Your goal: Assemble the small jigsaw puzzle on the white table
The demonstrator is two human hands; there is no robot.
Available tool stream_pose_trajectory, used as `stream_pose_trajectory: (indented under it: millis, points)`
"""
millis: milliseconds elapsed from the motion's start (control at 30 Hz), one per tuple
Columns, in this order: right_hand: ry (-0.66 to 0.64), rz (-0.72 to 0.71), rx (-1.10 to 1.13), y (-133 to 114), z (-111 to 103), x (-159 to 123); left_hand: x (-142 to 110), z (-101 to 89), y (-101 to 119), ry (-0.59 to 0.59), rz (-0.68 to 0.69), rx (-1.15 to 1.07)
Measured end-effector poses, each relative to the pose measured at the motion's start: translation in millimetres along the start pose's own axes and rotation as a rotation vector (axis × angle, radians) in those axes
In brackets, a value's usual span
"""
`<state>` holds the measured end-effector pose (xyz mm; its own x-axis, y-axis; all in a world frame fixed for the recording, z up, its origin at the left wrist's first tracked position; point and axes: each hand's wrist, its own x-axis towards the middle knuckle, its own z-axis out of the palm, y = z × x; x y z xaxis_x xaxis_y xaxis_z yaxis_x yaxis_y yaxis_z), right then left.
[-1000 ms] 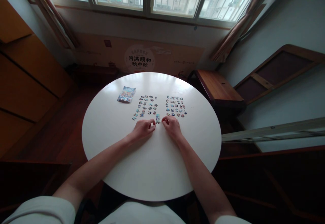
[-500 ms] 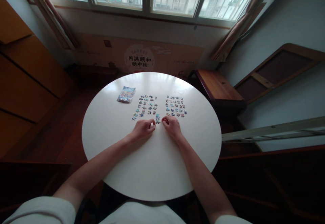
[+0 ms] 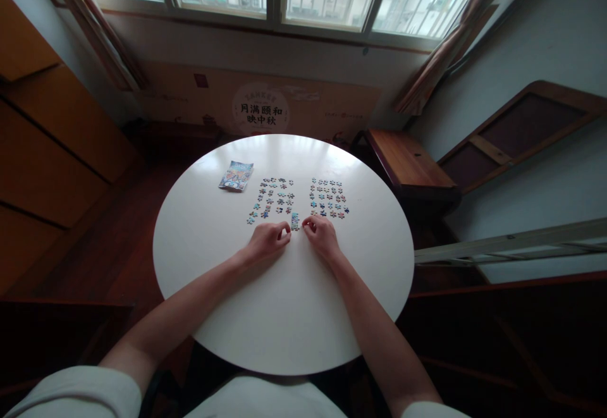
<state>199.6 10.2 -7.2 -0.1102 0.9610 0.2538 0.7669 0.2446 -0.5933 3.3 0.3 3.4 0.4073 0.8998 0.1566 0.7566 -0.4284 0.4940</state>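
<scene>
the left hand (image 3: 269,239) has its fingers curled toward the thumb, just beside the narrow multicoloured jigsaw strip (image 3: 294,221) lying flat on the round white table (image 3: 279,317); the right hand (image 3: 321,233), fingers likewise bent, is near its other side. whether either pinches anything, i cannot tell. the table's edge curves well apart from both hands.

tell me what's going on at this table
A person is working on a jigsaw at a round white table. The left hand and right hand flank a small strip of pieces that look joined; whether either hand grips anything is too small to tell. Beyond them, loose pieces lie in a left group and a right group, with a packet at the far left.
</scene>
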Motion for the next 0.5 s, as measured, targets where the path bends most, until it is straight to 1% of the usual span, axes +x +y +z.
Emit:
stream_pose_trajectory:
  millis: [500]
  points:
    - [0.007, 0.006, -0.003, -1.7, -0.6, -0.6, 0.0, -1.1, 1.3, -0.017, -0.014, 0.004]
